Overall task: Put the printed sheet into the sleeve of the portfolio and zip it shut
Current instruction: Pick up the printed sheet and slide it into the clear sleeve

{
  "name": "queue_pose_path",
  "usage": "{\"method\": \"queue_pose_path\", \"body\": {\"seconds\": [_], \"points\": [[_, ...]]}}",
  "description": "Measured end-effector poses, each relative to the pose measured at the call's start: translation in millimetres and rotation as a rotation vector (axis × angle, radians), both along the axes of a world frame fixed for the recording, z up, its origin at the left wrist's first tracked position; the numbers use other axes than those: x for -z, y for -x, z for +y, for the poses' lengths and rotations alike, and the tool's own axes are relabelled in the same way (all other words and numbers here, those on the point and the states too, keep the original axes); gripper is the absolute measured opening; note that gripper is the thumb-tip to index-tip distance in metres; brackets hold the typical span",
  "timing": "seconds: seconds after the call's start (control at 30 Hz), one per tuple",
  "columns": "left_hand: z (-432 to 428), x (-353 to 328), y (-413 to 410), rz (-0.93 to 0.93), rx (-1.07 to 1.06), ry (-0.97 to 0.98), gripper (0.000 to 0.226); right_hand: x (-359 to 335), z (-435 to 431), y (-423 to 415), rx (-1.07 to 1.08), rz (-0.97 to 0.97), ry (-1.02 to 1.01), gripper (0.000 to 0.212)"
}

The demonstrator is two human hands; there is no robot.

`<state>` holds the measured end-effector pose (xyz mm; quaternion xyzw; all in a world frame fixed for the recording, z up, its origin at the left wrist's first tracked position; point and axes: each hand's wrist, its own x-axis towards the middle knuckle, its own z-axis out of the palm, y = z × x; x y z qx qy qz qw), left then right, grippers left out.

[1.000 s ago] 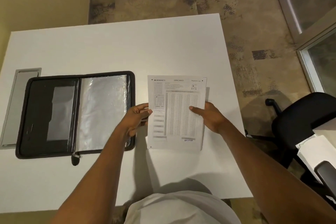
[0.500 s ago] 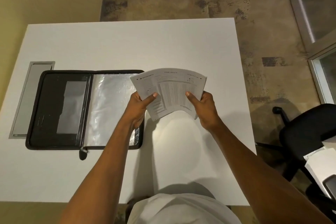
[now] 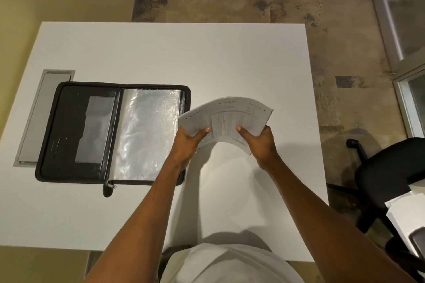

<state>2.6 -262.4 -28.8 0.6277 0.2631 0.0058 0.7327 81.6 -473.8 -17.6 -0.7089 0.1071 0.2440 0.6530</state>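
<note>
The printed sheet is lifted above the white table, bowed upward in the middle. My left hand grips its left edge and my right hand grips its right edge, thumbs on top. The black zip portfolio lies open flat to the left, its clear plastic sleeve on the right-hand page. The sheet's left corner hangs just past the portfolio's right edge. The zipper pull sticks out at the bottom of the spine.
A grey cable tray lid is set into the table left of the portfolio. A black office chair stands off the table's right side, with white papers near it. Glass doors lie at the far right.
Both hands have picked the sheet up off the table, where it lay flat, and raised it, bending it into an arch. It has shifted slightly toward the portfolio.
</note>
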Motion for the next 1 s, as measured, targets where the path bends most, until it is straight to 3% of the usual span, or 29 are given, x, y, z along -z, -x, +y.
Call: {"method": "queue_pose_path", "body": {"seconds": [0.2,0.3,0.43,0.53,0.77,1.0], "points": [[-3.8,0.2,3.4,0.012,0.040,-0.034,0.031,6.8,-3.5,4.7,0.013,0.014,-0.015,0.024],[-5.8,-3.8,2.0,0.029,0.063,-0.074,0.038,4.5,-4.2,1.2,0.004,0.026,-0.018,0.031],[14.4,-12.9,6.8,0.049,0.126,-0.047,0.025,-12.0,3.1,-7.0,-0.106,-0.026,0.014,0.035],[40.5,-19.8,17.4,0.050,0.153,-0.012,0.027,-27.5,21.7,-11.9,-0.228,-0.034,0.013,0.043],[109.9,-25.4,34.6,0.045,0.090,0.100,0.037,-42.0,86.4,-3.0,-0.374,-0.026,0.003,0.026],[181.6,-18.6,29.8,0.105,0.023,0.161,0.037,-23.8,156.1,0.7,-0.362,-0.060,0.074,0.032]]}}
